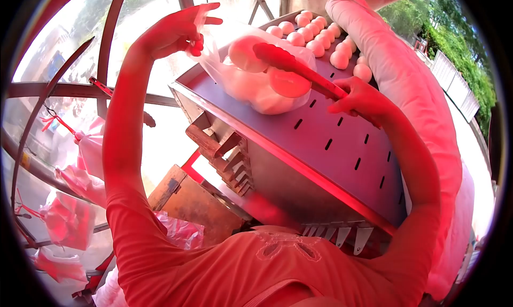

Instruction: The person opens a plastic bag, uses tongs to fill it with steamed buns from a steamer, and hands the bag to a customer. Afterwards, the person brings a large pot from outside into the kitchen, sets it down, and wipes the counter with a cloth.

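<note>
My left hand point(179, 32) is raised at the upper left, pinching the edge of a translucent plastic bag point(235, 85), with two fingers stretched out. Several pale round buns fill the bag, which hangs over the slotted metal tray point(342, 141). My right hand point(363, 98) grips the handle of tongs point(299, 66) over the tray. The tongs' far end lies at the bag's mouth, beside round buns point(248, 53); whether they clamp one I cannot tell. More round buns point(315, 48) stand in rows at the tray's far end.
A thick quilted cloth point(395, 66) runs along the tray's right side. Below the tray's left edge are a toothed metal rack point(235, 168) and a wooden box point(195, 203). Plastic bags point(69, 219) hang from the frame at left.
</note>
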A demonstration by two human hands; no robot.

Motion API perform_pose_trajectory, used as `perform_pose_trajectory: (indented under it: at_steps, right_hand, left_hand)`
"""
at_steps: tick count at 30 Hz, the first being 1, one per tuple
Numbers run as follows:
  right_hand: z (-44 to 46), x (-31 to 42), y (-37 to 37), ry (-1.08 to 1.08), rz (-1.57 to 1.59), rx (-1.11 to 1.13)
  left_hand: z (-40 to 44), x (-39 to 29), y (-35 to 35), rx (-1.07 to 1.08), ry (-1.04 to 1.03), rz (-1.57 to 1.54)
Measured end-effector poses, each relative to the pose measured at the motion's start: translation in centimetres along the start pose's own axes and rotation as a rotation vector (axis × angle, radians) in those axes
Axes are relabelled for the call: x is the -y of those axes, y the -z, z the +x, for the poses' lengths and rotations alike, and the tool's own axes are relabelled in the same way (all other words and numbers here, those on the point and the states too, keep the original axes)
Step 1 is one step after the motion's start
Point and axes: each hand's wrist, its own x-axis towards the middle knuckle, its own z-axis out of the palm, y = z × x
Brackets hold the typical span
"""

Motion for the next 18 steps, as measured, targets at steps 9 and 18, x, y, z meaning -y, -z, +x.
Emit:
perform_pose_trajectory:
  at_steps: [9, 18]
  right_hand:
    - [3.2, 3.9, 3.8, 0.303, -0.674, -0.234]
    - [12.7, 4.9, -0.7, 0.408, -0.912, -0.406]
  left_hand:
    - [-0.2, 0.4, -2.8, -0.045, -0.067, -0.109]
    - [-0.4, 2.6, -1.8, -0.200, -0.109, -0.240]
